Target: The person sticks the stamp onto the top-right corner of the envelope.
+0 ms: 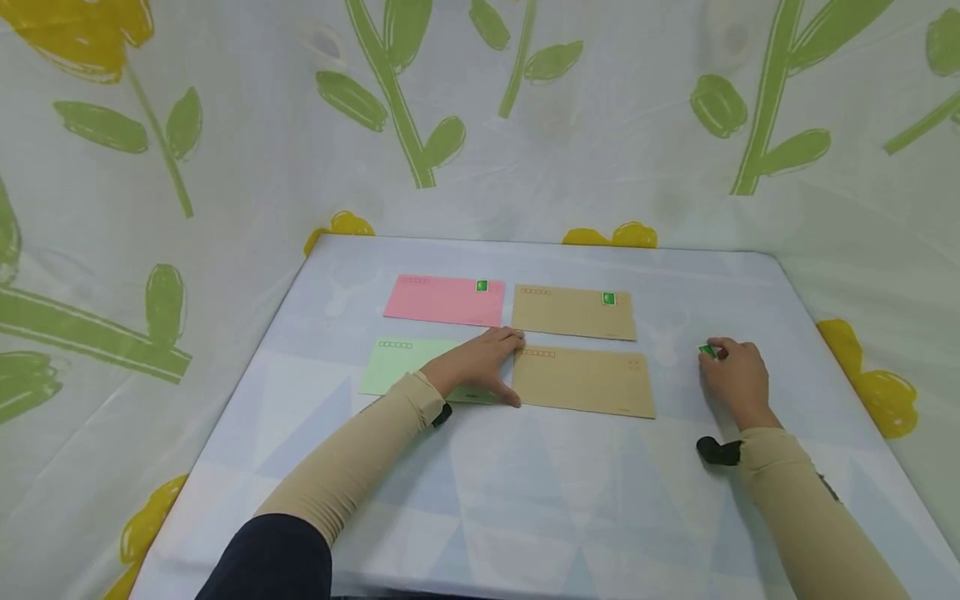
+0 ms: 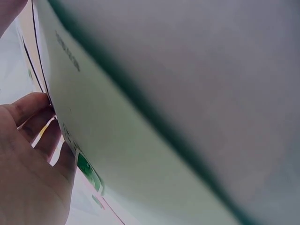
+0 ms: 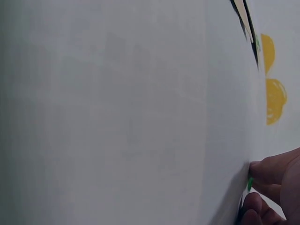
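My right hand (image 1: 738,379) pinches a small green stamp (image 1: 707,351) low over the right side of the table. Part of that stamp shows between the fingers in the right wrist view. My left hand (image 1: 480,362) reaches across a light green envelope (image 1: 397,367), its fingers at the left edge of the lower brown envelope (image 1: 585,383). This brown envelope has no stamp at its upper right corner. A green stamp (image 2: 89,171) sits on the green envelope in the left wrist view, hidden by the hand from the head camera.
Behind lie a pink envelope (image 1: 442,302) and another brown envelope (image 1: 562,312), each with a green stamp at its upper right. A pale patterned cloth covers the table (image 1: 525,500). Flower-printed fabric (image 1: 600,125) surrounds the back and sides.
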{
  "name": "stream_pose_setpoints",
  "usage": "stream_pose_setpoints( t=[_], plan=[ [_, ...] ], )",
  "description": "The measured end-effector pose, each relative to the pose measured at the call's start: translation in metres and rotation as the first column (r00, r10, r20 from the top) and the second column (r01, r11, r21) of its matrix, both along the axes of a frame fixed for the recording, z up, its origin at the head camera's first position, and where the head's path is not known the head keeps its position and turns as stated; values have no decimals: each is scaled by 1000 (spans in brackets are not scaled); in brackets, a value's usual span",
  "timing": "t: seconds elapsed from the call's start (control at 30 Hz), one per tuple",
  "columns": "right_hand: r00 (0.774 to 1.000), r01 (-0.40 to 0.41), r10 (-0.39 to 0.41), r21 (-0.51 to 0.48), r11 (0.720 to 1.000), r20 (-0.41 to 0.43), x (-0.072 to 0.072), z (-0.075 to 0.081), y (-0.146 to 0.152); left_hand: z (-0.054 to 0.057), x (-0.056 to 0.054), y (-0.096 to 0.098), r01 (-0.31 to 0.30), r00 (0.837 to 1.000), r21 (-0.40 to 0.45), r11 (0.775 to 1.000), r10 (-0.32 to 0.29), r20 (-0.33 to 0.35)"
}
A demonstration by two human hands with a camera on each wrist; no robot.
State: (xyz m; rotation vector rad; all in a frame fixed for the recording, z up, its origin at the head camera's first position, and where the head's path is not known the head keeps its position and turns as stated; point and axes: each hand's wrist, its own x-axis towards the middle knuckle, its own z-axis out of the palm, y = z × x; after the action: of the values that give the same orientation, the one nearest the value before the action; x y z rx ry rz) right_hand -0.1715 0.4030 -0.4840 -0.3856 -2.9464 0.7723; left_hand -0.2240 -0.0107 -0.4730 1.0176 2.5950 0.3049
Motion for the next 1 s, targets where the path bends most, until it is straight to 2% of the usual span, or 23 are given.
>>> stream_pose_setpoints(
  t=[0.53, 1.0],
  plan=[
    [1000, 27, -28, -40, 999, -12, 2, 0, 0, -2, -2, 0, -3, 1000, 9, 1000, 3, 20],
    [997, 32, -34, -34, 999, -76, 2, -6, 4, -1, 0, 1, -10, 1000, 4, 1000, 10, 22]
  ],
)
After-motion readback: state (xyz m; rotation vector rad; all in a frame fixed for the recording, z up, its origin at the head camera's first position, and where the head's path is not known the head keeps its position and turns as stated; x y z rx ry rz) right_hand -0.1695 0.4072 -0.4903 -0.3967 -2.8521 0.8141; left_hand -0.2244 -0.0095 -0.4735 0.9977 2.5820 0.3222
